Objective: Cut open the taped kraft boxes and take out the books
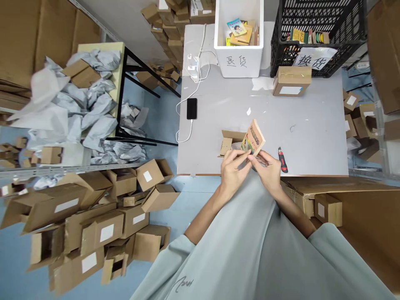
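Orange-covered, the small book (253,136) is gripped by the fingers of both left hand (233,171) and right hand (268,170).

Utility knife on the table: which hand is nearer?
Right. The right hand is just left of the knife, at the book; the left hand is farther left, also at the book.

A loose pale grey-green top with dark script (184,284).

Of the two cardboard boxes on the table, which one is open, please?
The open box just beyond the left hand; its flaps are spread. The taped box beside the black crate is closed.
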`<state>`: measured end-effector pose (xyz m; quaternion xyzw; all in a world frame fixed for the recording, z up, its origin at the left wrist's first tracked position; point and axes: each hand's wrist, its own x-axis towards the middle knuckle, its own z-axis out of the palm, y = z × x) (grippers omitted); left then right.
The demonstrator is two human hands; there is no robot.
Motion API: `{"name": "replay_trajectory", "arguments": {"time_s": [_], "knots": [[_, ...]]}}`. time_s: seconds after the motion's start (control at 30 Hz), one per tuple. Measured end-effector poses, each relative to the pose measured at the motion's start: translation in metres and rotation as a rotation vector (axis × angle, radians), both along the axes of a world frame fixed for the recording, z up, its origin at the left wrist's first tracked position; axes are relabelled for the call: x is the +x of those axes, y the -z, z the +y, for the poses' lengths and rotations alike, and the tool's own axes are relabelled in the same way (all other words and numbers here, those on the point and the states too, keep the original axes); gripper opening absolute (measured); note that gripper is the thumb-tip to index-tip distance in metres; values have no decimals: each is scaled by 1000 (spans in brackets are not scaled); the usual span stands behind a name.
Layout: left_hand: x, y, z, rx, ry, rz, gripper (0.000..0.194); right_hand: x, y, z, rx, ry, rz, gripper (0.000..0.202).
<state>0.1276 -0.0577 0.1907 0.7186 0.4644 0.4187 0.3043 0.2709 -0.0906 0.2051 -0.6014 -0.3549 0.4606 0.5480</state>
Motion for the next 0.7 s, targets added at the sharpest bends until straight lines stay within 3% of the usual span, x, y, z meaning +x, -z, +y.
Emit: {"name": "replay_trajectory", "arguments": {"time_s": [0.07, 0.23, 0.37, 0.47, 0.6, 0.7], "knots": [[-4, 1, 3, -107, 30, -20, 32, 9, 3, 3, -15, 14, 20, 49], [-22, 2, 25, -404, -139, -218, 42, 27, 5, 5, -27, -18, 44, 57], [-36, 3, 41, -675, -79, -370, 59, 34, 6, 3, -44, -17, 67, 60], [-40, 2, 44, -801, 1, -395, 62, 41, 4, 2, -42, -11, 87, 59], [-36, 0, 39, -884, 85, -430, 57, 48, 6, 2, -50, -41, 126, 59], [-30, 3, 33, -835, 4, -470, 58, 49, 15, 3, -52, 11, 91, 60]]}}
